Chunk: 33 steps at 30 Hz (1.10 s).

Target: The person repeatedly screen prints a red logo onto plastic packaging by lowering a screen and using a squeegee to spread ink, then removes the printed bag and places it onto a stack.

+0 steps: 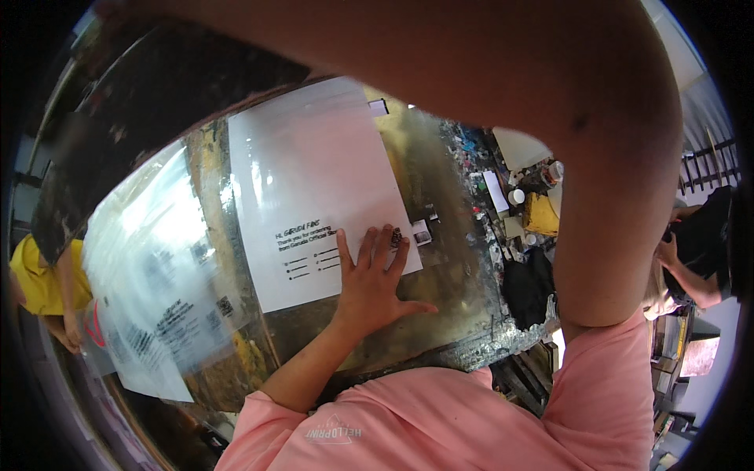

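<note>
My left hand (373, 282) lies flat, fingers spread, on the lower right corner of a white printed sheet (314, 180) on a worn metal table (448, 259). A small dark object (397, 236) sits at my fingertips, with a small card (422, 232) beside it. My right arm (550, 86) is raised and crosses the top of the picture toward the upper left, where a dark panel (149, 110) is tilted up. A clear printed film (157, 259) hangs below the panel. The right hand itself is cut off by the picture's rim.
Paint pots, a yellow cloth (542, 213) and a black cloth (526, 284) crowd the table's right side. One person in yellow (35, 279) stands at the left; another in black (703, 247) is at the right.
</note>
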Each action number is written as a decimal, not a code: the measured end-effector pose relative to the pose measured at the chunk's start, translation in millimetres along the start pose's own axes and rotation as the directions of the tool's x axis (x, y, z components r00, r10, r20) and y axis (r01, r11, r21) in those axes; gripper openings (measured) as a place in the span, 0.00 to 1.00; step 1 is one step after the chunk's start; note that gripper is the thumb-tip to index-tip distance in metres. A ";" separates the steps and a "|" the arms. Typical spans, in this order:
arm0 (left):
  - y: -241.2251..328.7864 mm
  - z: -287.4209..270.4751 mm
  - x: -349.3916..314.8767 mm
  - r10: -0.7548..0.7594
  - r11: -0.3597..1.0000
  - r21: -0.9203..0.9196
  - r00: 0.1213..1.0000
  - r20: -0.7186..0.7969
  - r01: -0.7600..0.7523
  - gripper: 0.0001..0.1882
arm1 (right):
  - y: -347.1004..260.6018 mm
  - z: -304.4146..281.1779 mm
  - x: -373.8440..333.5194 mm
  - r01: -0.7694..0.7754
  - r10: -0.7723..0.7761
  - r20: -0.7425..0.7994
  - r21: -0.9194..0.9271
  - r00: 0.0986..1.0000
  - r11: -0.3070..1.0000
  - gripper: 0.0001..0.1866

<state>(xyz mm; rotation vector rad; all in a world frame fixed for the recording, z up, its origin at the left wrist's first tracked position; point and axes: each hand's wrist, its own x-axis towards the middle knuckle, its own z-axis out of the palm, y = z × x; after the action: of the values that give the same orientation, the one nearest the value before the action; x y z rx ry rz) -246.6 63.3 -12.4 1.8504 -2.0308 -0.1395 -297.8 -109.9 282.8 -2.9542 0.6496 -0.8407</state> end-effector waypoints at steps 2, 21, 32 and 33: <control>-4.5 2.8 -9.7 0.003 1.000 0.001 0.999 -0.042 -0.003 0.61 | -6.5 0.4 3.9 0.006 -0.006 -0.003 0.017 1.000 1.000 0.29; -83.1 -65.8 -163.5 -0.577 0.761 0.099 0.739 -0.347 0.641 0.63 | -32.9 187.1 -187.9 0.029 -0.005 0.430 -0.050 0.903 0.998 0.19; -86.3 -65.4 -178.1 -0.627 0.768 -0.076 0.724 -0.288 0.635 0.73 | 104.1 305.6 29.8 0.070 -0.049 0.317 -0.055 0.947 0.996 0.18; -85.4 -66.4 -179.8 -0.633 0.768 -0.121 0.714 -0.300 0.630 0.74 | 108.6 304.1 48.3 0.060 -0.044 0.414 -0.026 0.909 0.998 0.18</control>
<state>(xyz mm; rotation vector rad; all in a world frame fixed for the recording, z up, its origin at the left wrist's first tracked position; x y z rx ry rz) -134.0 240.2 -18.1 2.3139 -1.1059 -0.0203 -149.4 -261.1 34.3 -3.0450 0.5642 -0.1817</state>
